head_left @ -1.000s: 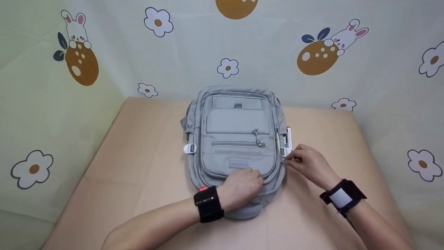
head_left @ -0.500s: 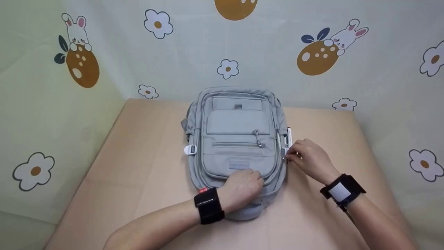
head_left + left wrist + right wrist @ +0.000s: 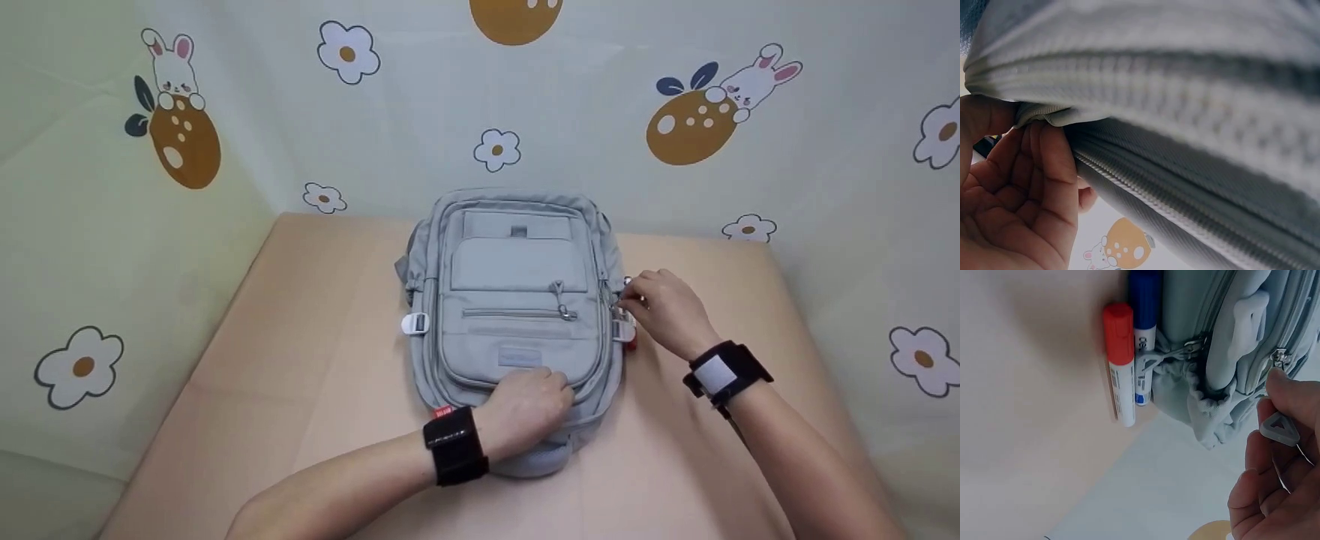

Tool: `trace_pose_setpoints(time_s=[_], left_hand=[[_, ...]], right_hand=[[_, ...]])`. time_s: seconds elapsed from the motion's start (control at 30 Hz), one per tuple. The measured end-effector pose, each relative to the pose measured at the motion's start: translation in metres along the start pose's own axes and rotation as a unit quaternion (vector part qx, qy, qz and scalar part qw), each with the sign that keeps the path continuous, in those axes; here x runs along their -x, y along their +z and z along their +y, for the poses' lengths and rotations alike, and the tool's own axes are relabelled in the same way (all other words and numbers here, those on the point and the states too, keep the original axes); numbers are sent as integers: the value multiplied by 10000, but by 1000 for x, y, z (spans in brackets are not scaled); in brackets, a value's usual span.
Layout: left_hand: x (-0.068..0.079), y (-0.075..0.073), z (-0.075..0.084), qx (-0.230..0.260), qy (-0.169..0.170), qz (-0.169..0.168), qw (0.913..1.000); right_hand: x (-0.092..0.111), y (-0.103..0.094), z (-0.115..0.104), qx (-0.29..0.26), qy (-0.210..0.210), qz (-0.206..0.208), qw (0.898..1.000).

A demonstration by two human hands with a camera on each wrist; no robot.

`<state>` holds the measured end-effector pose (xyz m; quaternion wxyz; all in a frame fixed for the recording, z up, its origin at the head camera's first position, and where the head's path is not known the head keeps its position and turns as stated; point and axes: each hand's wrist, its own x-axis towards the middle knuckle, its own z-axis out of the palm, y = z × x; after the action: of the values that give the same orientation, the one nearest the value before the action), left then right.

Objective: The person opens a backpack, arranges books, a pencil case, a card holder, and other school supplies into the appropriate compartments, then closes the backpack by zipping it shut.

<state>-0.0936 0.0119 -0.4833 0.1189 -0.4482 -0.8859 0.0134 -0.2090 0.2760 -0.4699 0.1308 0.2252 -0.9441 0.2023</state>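
Note:
A grey backpack [image 3: 517, 262] lies front side up on the table. Near its lower end my left hand [image 3: 527, 409] holds the bag; in the left wrist view, thumb and fingers pinch a fold of its fabric [image 3: 1050, 114] beside a zipper track [image 3: 1145, 188]. My right hand [image 3: 670, 315] is at the bag's right side. In the right wrist view its thumb and forefinger pinch a zipper pull just below the metal slider [image 3: 1280, 357], and the pull's grey triangular tab [image 3: 1279, 430] sticks out between the fingers.
Alongside the bag's right side lie a red-capped marker [image 3: 1120, 363] and a blue-capped marker [image 3: 1144, 337], near another zipper pull [image 3: 1171, 355]. White buckles [image 3: 415, 323] sit on the side straps. Patterned cloth walls [image 3: 405, 112] enclose the table [image 3: 315, 300].
My right hand has slid away from me along the bag's right side with the zipper pull, past the white buckle. The left hand keeps its hold at the lower end.

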Motion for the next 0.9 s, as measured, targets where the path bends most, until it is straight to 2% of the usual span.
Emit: trace_pose_setpoints(time_s=[0.37, 0.67, 0.9], left_hand=[[-1, 1, 2, -118, 65, 37, 9999], [-2, -1, 2, 9, -45, -234, 9997], [-1, 1, 0, 49, -49, -212, 9998]], right_hand=[[-29, 7, 14, 186, 172, 274, 9993], [-32, 11, 17, 161, 228, 237, 9993], [-31, 13, 19, 12, 384, 195, 9991]])
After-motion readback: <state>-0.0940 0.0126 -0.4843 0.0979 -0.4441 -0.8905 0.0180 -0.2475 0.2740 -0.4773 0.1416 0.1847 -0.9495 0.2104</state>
